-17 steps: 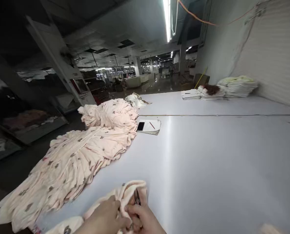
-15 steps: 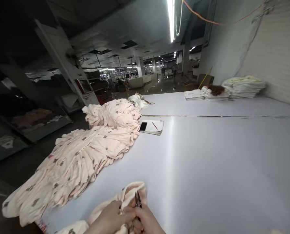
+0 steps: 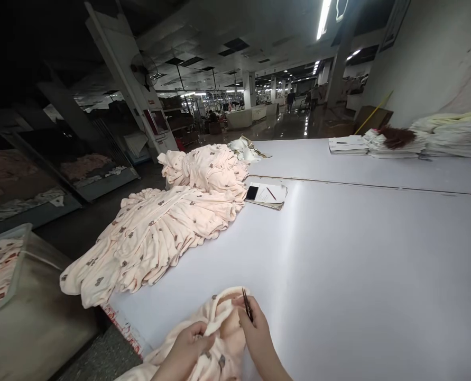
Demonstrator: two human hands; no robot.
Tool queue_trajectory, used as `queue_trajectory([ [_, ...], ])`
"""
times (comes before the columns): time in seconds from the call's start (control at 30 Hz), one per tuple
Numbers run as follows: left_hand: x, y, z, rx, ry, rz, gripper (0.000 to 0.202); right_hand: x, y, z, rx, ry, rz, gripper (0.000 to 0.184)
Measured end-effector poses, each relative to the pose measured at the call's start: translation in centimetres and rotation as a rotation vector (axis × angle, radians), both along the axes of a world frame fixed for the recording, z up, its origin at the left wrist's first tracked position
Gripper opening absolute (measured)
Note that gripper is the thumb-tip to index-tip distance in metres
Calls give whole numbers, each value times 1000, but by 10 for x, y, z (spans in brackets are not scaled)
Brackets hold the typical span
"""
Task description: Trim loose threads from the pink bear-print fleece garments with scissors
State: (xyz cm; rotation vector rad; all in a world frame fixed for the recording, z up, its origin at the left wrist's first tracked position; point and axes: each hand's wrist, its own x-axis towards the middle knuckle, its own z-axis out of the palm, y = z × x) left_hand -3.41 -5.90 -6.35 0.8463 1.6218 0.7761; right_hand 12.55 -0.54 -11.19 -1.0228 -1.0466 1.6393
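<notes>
A pale pink garment [image 3: 219,328] with small brown prints lies bunched at the near edge of the white table [image 3: 358,254]. My left hand [image 3: 185,352] pinches a fold of this fabric from the left. My right hand [image 3: 257,330] is closed round small dark thread snips [image 3: 247,305], whose tips point up and away over the cloth. The two hands are close together on the same piece.
A long pile of the same pink garments [image 3: 167,222] stretches along the table's left edge. Beyond it lie a notebook with a phone and pen [image 3: 267,193]. Folded white stacks [image 3: 437,138] sit far right. A bin with pink fabric [image 3: 1,270] stands at the left.
The view has swung left and down, showing the bin and floor. My hands have drawn slightly apart on the garment, and the snips are raised a little higher.
</notes>
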Motion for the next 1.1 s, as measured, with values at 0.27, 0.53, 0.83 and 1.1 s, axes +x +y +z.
queue_trajectory([
  [0.27,-20,-18,15,-84,-303,30,31,-10,33,31,103,-78,223,10],
  [0.53,-37,-21,88,-195,-333,61,38,14,47,125,66,-144,232,8],
  [0.83,-83,-11,38,-124,-558,-6,39,-59,51,101,181,-324,261,6],
  [1.1,-126,-4,20,-126,-436,81,24,-94,43,60,299,-473,325,5],
])
